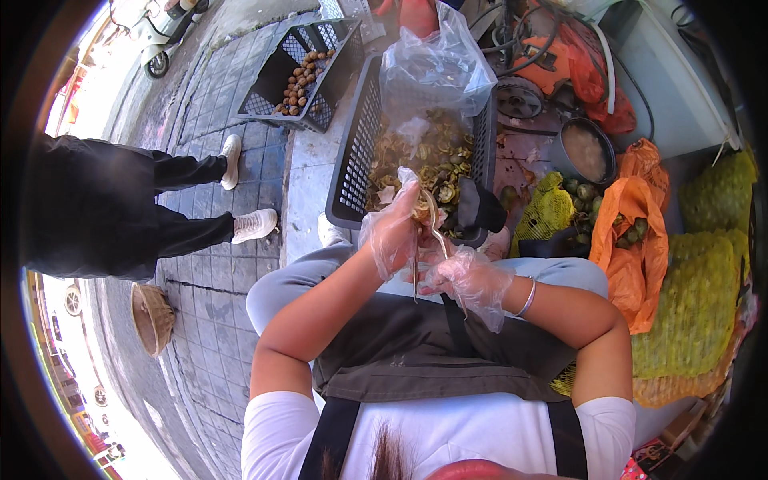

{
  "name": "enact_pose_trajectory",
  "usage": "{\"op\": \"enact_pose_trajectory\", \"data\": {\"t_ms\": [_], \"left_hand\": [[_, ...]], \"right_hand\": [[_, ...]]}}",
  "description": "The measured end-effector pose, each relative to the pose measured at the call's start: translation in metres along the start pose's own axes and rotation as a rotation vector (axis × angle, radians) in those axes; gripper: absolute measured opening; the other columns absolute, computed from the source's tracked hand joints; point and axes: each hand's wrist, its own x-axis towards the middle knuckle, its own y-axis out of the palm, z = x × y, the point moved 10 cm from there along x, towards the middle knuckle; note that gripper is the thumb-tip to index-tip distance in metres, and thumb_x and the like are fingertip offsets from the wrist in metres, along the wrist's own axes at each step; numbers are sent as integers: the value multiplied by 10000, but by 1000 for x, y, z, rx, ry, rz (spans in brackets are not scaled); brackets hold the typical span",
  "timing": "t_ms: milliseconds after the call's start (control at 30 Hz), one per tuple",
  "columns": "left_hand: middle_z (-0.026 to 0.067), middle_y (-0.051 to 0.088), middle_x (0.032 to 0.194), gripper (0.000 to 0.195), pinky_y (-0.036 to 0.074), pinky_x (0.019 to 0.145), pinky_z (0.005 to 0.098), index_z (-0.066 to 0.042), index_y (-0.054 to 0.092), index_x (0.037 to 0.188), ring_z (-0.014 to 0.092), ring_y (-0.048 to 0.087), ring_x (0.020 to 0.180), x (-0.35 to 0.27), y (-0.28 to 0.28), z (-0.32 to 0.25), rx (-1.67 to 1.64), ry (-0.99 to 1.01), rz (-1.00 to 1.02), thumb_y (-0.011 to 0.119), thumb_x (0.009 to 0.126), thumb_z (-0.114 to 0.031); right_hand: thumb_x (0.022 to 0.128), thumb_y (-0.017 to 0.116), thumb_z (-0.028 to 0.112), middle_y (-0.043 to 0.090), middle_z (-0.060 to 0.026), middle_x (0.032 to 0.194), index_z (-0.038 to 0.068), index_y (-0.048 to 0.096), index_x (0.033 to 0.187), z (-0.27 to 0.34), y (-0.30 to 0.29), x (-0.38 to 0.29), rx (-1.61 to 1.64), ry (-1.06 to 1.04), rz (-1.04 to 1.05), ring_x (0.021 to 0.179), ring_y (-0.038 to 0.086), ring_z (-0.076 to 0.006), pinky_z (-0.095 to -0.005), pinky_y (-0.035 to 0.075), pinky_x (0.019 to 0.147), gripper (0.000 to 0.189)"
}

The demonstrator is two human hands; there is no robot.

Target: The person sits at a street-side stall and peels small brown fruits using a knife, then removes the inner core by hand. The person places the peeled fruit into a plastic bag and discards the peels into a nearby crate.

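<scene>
My left hand (390,237), in a clear plastic glove, is raised over the near end of a black plastic crate (345,195). Its thumb points up and its fingers curl inward; whatever they may hold is hidden. Close beside it, my right hand (471,281), gloved the same way, grips a metal tool (436,223) with slim curved arms. The tool's working end is not clear. Split green husks (447,150) and pale peelings (384,174) fill much of the crate. A dark cloth-like piece (480,207) hangs at its near right corner.
Another black crate (264,99) holds walnuts (303,81). Clear plastic (435,72) covers the husk crate's far end. Rightward are a pot of cloudy liquid (583,151), a yellow mesh bag (543,210), green-husked nuts (585,198) and an orange bag (630,258). A person in black (96,207) stands left.
</scene>
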Motion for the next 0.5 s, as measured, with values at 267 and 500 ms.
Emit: {"op": "enact_pose_trajectory", "data": {"t_ms": [267, 500], "left_hand": [[80, 556, 824, 559, 476, 535, 350, -43, 539, 1049, 207, 560, 645, -2, 6, 2, 171, -39, 286, 385, 962, -573], [58, 569, 888, 461, 437, 609, 258, -51, 569, 1045, 122, 448, 703, -11, 17, -7, 45, 81, 310, 416, 990, -483]], "right_hand": [[792, 527, 89, 576, -78, 957, -5, 556, 1076, 9, 6, 7, -150, -67, 171, 967, 558, -161, -251, 396, 883, 300], [768, 520, 86, 559, -107, 1102, -23, 503, 1168, 1, -2, 7, -84, 57, 245, 1085, 521, -199, -316, 354, 993, 414]]}}
